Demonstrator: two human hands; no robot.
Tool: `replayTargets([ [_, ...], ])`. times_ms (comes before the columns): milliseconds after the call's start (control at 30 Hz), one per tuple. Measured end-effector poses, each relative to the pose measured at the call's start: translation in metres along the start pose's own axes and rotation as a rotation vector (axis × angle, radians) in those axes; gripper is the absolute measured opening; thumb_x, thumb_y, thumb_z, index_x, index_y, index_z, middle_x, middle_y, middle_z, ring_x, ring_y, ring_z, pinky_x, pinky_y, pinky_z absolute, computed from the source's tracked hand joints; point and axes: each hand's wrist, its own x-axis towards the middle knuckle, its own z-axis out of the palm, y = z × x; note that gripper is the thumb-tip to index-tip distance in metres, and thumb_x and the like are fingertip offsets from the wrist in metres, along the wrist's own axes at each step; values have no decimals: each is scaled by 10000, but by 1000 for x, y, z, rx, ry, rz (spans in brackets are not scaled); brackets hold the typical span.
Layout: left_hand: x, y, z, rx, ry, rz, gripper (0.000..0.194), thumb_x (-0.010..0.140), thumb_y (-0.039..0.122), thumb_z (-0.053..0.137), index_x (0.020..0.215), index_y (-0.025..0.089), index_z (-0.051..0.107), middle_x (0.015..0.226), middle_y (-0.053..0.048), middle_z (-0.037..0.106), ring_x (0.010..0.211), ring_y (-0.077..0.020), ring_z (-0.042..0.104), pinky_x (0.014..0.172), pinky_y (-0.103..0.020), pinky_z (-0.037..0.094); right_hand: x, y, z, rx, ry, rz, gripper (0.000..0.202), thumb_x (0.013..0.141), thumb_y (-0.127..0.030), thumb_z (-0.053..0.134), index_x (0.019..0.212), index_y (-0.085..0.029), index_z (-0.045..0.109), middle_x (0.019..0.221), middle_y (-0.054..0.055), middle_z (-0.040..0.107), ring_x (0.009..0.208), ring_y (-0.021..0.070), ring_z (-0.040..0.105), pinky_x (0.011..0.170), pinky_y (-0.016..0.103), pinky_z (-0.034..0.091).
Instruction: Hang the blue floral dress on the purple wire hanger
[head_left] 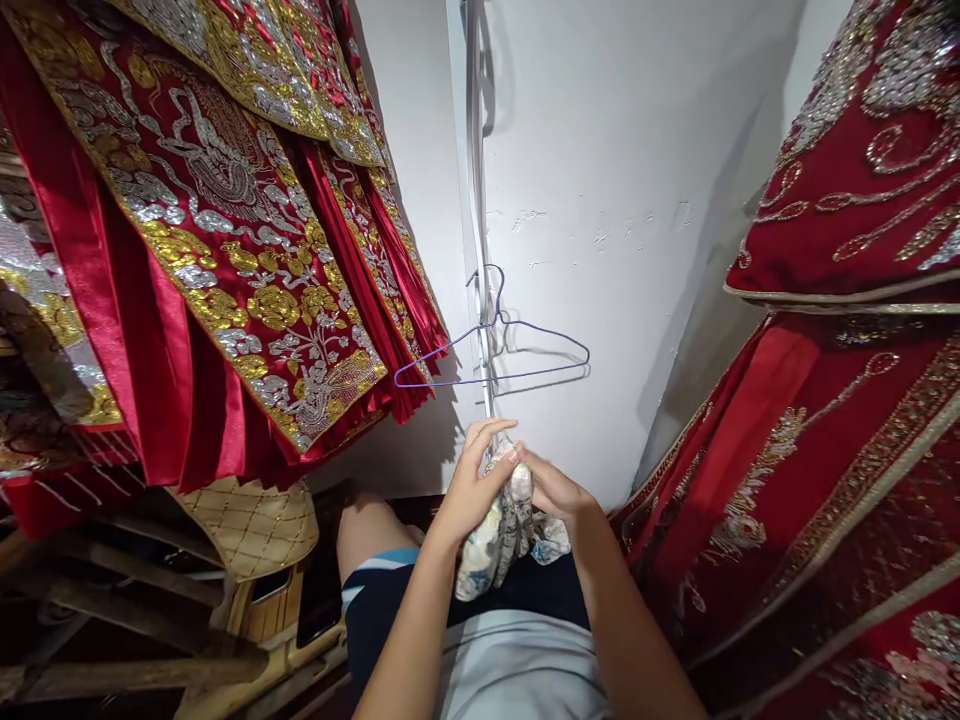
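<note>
A bunched piece of pale patterned fabric [480, 560], with dark lines and touches of blue, is gathered above my lap. My left hand [476, 485] grips its top from the left, thumb across the folds. From the right, my right hand [559, 487] closes on the same fabric, its fingertips meeting my left thumb; part of its grip is hidden behind the cloth. Beyond my hands, a thin purple wire hanger [491, 380] hangs bare on a narrow white vertical strip, touched by neither hand.
Red garments with gold and silver embroidery [274, 300] hang at the left. More red beaded garments [810, 430] crowd the right side. A pale wall [600, 150] stands ahead. At the lower left are a wooden chair [247, 660] and a quilted cream piece [255, 525].
</note>
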Motion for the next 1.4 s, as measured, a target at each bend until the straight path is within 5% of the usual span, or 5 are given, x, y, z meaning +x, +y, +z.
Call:
replayTargets([
  [267,-25,-59,-60,738,-634,-162,351,879,501,578,837,179,710,841,-56,723,867,-257,655,1125,-497,302,-23,-76,-32,-571,-212,65,347,696,-391,804,877,-107,719,779,43,711,697,172,642,639,262,505],
  [600,-28,-23,-153,1130,-240,-136,336,914,325,438,1006,198,735,1222,-85,698,1123,-278,605,974,-402,457,52,-74,-63,-891,321,-501,375,815,-358,650,1150,-199,704,1237,104,684,1178,262,606,1018,393,436],
  [800,-25,3,-161,1160,-85,-171,473,954,348,285,1121,172,691,1444,-91,553,1294,-307,514,1045,-432,420,103,-29,-66,-781,402,-436,433,848,-583,520,784,-170,630,787,41,664,783,205,600,782,330,468],
  [1033,-11,7,-154,1093,-105,-497,464,962,442,254,755,200,590,757,-102,705,773,-295,679,675,-354,449,32,-66,-84,-881,500,-374,449,790,-572,634,601,-177,536,569,-14,494,571,137,435,545,264,325],
  [1400,100,27,-100,656,-13,196,346,847,260,493,1111,175,699,1339,-87,623,1245,-239,562,1068,-356,417,7,-76,-53,-921,468,-391,421,848,-524,587,608,-181,550,587,0,528,590,157,479,563,272,364],
])
